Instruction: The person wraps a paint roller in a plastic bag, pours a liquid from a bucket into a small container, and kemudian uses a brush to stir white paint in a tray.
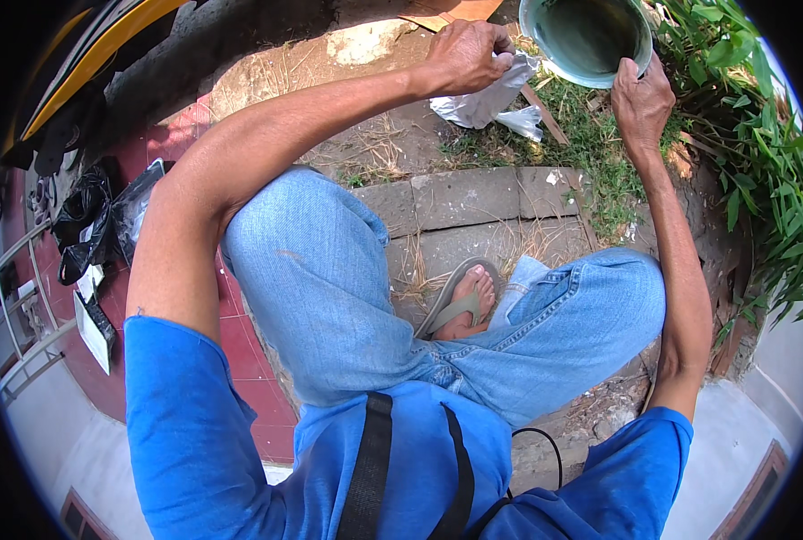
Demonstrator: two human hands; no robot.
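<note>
My right hand grips the near rim of a round, pale green bowl, thumb up against the edge. The bowl is tipped so its shaded inside faces me; whether anything lies in it I cannot tell. Just left of the bowl, my left hand is closed, fingertips pressed together. Directly below those fingers is a crumpled white plastic bag on the ground. From here I cannot make out whether the fingers pinch the bag or something small.
Leafy green plants crowd the right side. Grey paving blocks edge the grass and soil ahead of my sandalled foot. On the red tiles at left lie black plastic bags, beside a metal rack.
</note>
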